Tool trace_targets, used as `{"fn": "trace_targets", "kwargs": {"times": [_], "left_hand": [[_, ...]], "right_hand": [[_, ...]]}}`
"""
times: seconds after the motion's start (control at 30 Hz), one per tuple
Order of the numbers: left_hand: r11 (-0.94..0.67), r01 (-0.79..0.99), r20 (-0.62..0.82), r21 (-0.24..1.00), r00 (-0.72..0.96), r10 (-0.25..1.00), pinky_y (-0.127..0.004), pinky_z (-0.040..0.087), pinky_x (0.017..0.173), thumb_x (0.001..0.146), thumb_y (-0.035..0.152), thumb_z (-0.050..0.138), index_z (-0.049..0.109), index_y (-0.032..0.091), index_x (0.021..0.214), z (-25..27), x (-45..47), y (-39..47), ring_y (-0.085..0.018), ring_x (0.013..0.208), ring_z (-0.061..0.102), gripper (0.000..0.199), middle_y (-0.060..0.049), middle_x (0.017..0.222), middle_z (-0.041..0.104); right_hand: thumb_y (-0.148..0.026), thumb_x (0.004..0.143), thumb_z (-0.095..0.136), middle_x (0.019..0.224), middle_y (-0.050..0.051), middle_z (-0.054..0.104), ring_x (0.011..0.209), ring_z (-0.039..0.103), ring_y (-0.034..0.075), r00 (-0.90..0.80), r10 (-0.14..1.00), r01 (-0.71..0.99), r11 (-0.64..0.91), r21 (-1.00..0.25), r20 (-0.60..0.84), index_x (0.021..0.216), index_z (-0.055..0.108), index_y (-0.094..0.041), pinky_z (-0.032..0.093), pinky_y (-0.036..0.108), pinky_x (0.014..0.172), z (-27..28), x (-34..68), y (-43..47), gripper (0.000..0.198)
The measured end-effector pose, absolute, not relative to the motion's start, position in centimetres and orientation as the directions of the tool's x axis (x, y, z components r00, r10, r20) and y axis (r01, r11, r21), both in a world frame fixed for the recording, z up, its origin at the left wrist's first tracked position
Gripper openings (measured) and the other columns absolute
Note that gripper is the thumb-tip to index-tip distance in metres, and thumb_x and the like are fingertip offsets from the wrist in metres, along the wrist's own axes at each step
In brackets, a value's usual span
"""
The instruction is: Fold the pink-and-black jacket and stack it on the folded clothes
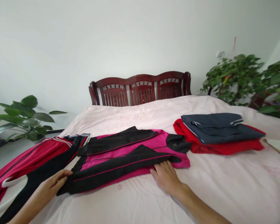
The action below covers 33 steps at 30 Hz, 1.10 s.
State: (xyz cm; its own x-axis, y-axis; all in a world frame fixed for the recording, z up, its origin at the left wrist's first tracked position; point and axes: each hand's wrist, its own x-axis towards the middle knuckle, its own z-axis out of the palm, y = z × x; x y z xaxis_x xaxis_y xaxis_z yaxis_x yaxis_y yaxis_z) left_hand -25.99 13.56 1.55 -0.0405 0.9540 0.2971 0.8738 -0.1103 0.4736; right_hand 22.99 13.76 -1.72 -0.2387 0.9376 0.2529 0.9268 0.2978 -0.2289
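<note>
A black and magenta zip jacket [135,148] lies on the bed, its collar to the right and its sleeves laid lengthwise across the body. My left hand [57,182] pinches the cuff end of the nearer black sleeve [112,168] between thumb and fingers. Near the shoulder end of that same sleeve, my right hand [166,177] rests palm down, thumb apart from the fingers, fingertips against the fabric. Part of the jacket's body is covered by the sleeves.
To the right, a folded dark blue garment [214,127] sits on red folded clothing [228,148]. Red, black and white clothes [42,155] lie at left. Beyond the pink bedsheet [121,116] stand a wooden headboard [141,88] and leafy plants [235,76].
</note>
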Motion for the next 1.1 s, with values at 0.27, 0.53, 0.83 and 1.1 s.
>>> {"fn": "trace_targets", "kwargs": {"times": [0.27, 0.53, 0.83, 1.1], "left_hand": [[-0.175, 0.853, 0.044, 0.492, 0.176, 0.983, -0.029, 0.05, 0.086, 0.074, 0.038, 0.067, 0.069, 0.024, 0.098, 3.5, -23.0, 11.9, -0.021, 0.094, 0.065, 0.029, -0.002, 0.099, 0.072], [-0.165, 0.904, -0.007, 0.395, 0.183, 0.983, -0.027, 0.048, 0.078, 0.08, 0.035, 0.056, 0.066, 0.026, 0.103, 3.8, -20.2, 10.8, -0.019, 0.084, 0.063, 0.027, -0.001, 0.093, 0.068], [-0.145, 0.933, 0.065, 0.33, 0.13, 0.989, -0.04, 0.048, 0.1, 0.075, 0.054, 0.065, 0.059, 0.032, 0.13, 0.8, -19.4, 7.8, -0.03, 0.117, 0.059, 0.06, -0.007, 0.128, 0.061], [-0.057, 0.89, 0.21, 0.453, -0.044, 0.977, -0.04, 0.055, 0.092, 0.087, 0.044, 0.051, 0.067, 0.03, 0.107, -3.2, -19.9, 7.2, -0.027, 0.101, 0.068, 0.029, -0.005, 0.104, 0.072]], "right_hand": [[-0.018, 0.089, 0.055, 0.103, 0.006, 0.072, 0.101, 0.062, 0.024, -0.297, 0.871, 0.875, 0.412, -0.253, 0.392, 0.099, 0.072, -0.022, 0.043, 0.036, 0.09, -1.6, 24.5, 12.4, 0.02], [-0.017, 0.092, 0.051, 0.099, 0.007, 0.071, 0.094, 0.062, 0.022, -0.31, 0.645, 0.789, 0.584, -0.19, 0.698, 0.115, 0.067, -0.022, 0.045, 0.037, 0.087, -0.3, 25.8, 12.6, 0.028], [-0.01, 0.079, 0.062, 0.108, 0.004, 0.068, 0.105, 0.057, 0.023, -0.384, 0.78, 0.811, 0.541, -0.223, 0.494, 0.106, 0.072, -0.027, 0.043, 0.039, 0.093, -0.7, 27.3, 13.7, 0.033], [-0.01, 0.085, 0.052, 0.091, 0.005, 0.067, 0.089, 0.058, 0.021, -0.3, 0.794, 0.851, 0.474, -0.229, 0.528, 0.098, 0.072, -0.021, 0.044, 0.035, 0.081, -1.4, 28.0, 14.4, 0.027]]}}
